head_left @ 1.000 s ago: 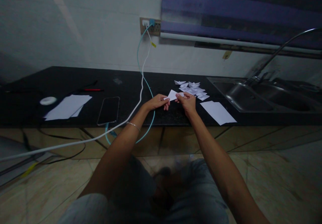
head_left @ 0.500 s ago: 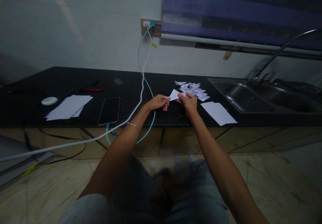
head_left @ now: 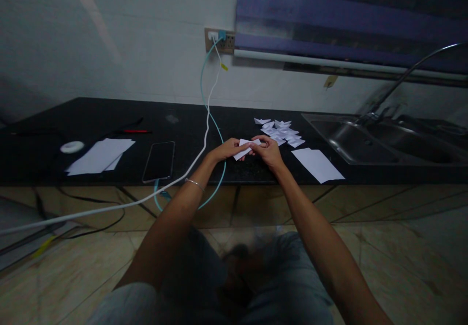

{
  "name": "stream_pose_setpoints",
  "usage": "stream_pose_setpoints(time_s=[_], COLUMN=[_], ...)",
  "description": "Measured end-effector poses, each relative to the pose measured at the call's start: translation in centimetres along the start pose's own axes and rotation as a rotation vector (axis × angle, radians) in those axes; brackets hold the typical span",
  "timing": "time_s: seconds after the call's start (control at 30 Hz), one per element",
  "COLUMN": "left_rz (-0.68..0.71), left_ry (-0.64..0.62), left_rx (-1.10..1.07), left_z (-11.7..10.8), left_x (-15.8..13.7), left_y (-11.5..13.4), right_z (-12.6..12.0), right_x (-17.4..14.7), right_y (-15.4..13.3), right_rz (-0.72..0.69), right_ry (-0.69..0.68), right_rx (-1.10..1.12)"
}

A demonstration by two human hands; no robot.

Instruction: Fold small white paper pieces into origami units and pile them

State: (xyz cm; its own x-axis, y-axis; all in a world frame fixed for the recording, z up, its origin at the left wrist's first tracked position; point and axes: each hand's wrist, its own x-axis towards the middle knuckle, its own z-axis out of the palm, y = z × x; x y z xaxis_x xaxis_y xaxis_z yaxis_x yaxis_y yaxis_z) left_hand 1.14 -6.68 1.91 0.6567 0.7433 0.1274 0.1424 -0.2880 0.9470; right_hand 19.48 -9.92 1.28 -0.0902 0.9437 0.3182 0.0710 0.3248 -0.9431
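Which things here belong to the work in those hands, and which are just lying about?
Seemingly part of the work:
folded paper, held by the left hand and right hand
folded paper shapes
loose sheets, right
paper stack, left (likely)

Apparently just lying about:
phone
red pen-like item
white round item
white cable
teal cable

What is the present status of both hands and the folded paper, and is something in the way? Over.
Left hand, right hand: both gripping folded paper. Boat-like paper shapes beyond right hand. Teal cable passes behind left hand in view; contact unclear.
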Motion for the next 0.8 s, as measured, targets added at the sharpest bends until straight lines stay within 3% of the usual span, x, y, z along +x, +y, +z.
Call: stream_pose_setpoints(time_s=[0.2,0.43,0.67,0.8], left_rz=[0.032,0.035,0.078,0.123], left_ry=[0.082,0.072,0.0,0.041], left_rx=[0.1,0.118,-0.015,-0.087], left_z=[0.0,0.0,-0.2,-0.2], left_x=[-0.3,-0.2,0.3,0.5], left_y=[0.0,-0.2,-1.0,-0.8], right_z=[-0.1,-0.2,-0.2,-0.3], right_x=[0.4,0.5,0.3,0.4], right_y=[0.6,1.0,0.4,0.2], right_rz=[0.031,0.0,-0.052,-0.088], right_ry=[0.029,0.008,0.096,0.128], right_rx=[0.016,-0.031,-0.091,-0.058])
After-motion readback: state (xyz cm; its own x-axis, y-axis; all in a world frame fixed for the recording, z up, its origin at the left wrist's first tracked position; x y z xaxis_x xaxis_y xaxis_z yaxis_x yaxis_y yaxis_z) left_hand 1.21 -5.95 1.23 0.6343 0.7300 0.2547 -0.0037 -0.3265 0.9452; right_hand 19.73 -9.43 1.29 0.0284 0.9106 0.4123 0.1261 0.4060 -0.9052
